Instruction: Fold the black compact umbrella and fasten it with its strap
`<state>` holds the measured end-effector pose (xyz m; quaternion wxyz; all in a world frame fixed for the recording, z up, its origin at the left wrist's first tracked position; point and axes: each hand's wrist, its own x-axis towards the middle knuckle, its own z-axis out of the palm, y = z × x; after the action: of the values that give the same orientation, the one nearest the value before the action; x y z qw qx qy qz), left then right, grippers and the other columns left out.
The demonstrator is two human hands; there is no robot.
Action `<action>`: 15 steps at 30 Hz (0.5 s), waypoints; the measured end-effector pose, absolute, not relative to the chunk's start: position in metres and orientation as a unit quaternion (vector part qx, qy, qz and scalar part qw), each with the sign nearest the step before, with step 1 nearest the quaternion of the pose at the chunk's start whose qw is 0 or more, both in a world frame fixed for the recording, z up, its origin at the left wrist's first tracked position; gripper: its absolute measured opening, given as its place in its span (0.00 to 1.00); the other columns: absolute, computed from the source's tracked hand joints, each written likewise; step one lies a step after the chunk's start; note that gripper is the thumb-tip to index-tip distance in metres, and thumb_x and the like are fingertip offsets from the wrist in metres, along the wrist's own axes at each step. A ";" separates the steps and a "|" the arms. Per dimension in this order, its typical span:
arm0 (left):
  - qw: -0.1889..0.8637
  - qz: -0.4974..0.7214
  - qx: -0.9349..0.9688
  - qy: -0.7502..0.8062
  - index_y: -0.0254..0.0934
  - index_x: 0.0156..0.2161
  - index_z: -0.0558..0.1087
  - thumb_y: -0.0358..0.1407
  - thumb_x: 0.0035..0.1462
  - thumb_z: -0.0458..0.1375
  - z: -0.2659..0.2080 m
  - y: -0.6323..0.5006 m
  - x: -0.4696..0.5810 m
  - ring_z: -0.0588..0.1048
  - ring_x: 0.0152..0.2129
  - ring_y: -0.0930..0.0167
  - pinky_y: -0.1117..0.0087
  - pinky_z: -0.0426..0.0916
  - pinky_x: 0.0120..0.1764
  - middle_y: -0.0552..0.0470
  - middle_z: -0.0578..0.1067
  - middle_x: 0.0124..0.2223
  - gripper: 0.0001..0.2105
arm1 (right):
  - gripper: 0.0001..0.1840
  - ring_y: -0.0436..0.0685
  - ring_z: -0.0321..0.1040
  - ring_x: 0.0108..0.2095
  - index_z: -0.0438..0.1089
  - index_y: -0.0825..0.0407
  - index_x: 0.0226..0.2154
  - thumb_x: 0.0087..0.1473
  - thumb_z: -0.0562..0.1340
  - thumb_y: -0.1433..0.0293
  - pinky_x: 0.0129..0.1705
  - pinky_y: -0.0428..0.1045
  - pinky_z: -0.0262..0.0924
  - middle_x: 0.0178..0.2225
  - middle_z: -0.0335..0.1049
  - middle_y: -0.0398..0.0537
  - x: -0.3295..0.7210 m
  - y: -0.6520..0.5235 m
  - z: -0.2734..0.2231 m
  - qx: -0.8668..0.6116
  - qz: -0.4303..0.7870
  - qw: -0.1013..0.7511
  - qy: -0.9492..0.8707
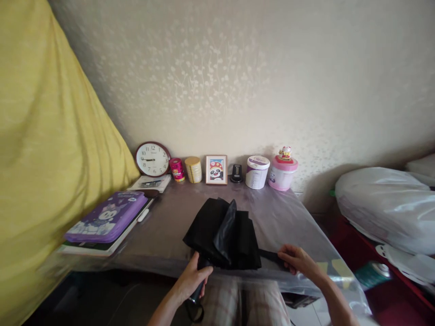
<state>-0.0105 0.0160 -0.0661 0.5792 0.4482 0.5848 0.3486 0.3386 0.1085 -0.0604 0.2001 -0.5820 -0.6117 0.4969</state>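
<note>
A black folding umbrella [224, 235] lies collapsed over the front part of the table, its fabric loose and bunched in folds. Wrapped round its dark handle is my left hand [195, 278], with a wrist loop [196, 313] dangling below. To the right, my right hand [299, 260] pinches the end of a black strap [269, 255] that runs out from the umbrella's fabric. The strap looks stretched between the fabric and my fingers. The umbrella's shaft is hidden under the folds.
Along the wall stand a clock [152, 159], several canisters, including a purple-and-white one [257, 173], and a framed panda picture [216, 170]. A purple case [107, 217] rests on books at the left. A plastic-wrapped bundle [387, 208] sits beyond the table's right edge.
</note>
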 end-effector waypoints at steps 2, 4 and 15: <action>0.550 0.345 0.470 0.598 0.40 0.52 0.54 0.42 0.49 0.54 -0.067 0.014 -0.010 0.62 0.08 0.77 0.78 0.57 0.12 0.64 0.64 0.19 0.24 | 0.23 0.45 0.55 0.13 0.61 0.52 0.23 0.37 0.59 0.48 0.16 0.43 0.50 0.15 0.62 0.38 0.338 0.107 -0.060 -0.578 0.495 0.185 -0.621; 0.522 0.345 0.491 0.606 0.40 0.54 0.54 0.41 0.49 0.55 -0.067 0.013 -0.010 0.62 0.07 0.78 0.77 0.57 0.12 0.61 0.68 0.23 0.27 | 0.23 0.45 0.56 0.13 0.61 0.52 0.23 0.38 0.58 0.48 0.16 0.43 0.51 0.16 0.62 0.39 0.339 0.107 -0.059 -0.577 0.498 0.165 -0.626; 0.285 0.200 0.678 0.648 0.33 0.59 0.53 0.37 0.52 0.51 -0.062 0.012 -0.010 0.72 0.41 0.60 0.64 0.63 0.43 0.40 0.74 0.44 0.29 | 0.20 0.56 0.68 0.30 0.70 0.52 0.30 0.49 0.55 0.53 0.34 0.49 0.62 0.28 0.72 0.48 0.326 0.145 -0.009 -0.575 0.286 0.285 -0.711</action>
<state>-0.0098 0.0116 -0.0622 0.2855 0.6776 0.6475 0.2001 0.3265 0.1448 -0.0087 0.2853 -0.5752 -0.7113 0.2862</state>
